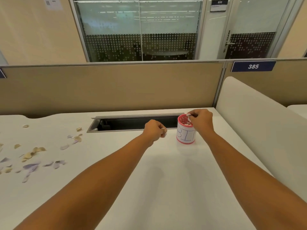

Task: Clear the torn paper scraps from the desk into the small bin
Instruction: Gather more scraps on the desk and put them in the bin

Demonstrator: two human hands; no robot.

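Observation:
A small pink bin point(184, 135) with a white label reading BIN stands on the white desk point(166, 180), right of centre, with scraps inside. My right hand point(201, 121) hovers over its rim and pinches a white paper scrap point(189, 117) above the opening. My left hand point(155, 130) is just left of the bin with fingers curled round a small white scrap point(164, 129). Several torn scraps point(33, 156), beige and pale purple, lie scattered over the desk's left side.
An open cable trough point(132, 124) runs along the desk behind the bin. A tan partition point(108, 87) closes the back, and a white side panel point(257, 123) rises at the right.

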